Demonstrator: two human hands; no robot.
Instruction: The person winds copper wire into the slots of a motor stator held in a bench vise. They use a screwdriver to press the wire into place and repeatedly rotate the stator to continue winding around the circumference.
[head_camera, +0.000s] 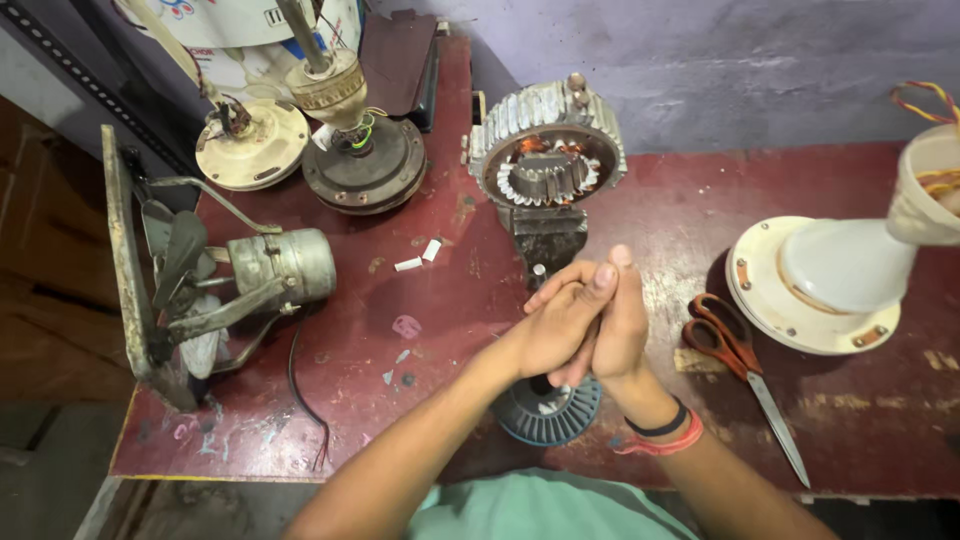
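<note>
Grey ribbed-metal stator ring with copper windings (546, 150) clamped upright, untouched; left hand (556, 325) and right hand (620, 322) pressed together, apparently empty; dark round slotted rotor (548, 412) lies beneath.

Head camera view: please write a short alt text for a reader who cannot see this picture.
A person's left hand and right hand are pressed together above a dark red workbench, over a round finned rotor. Behind them stands a motor stator, with orange-handled scissors to the right.
</note>
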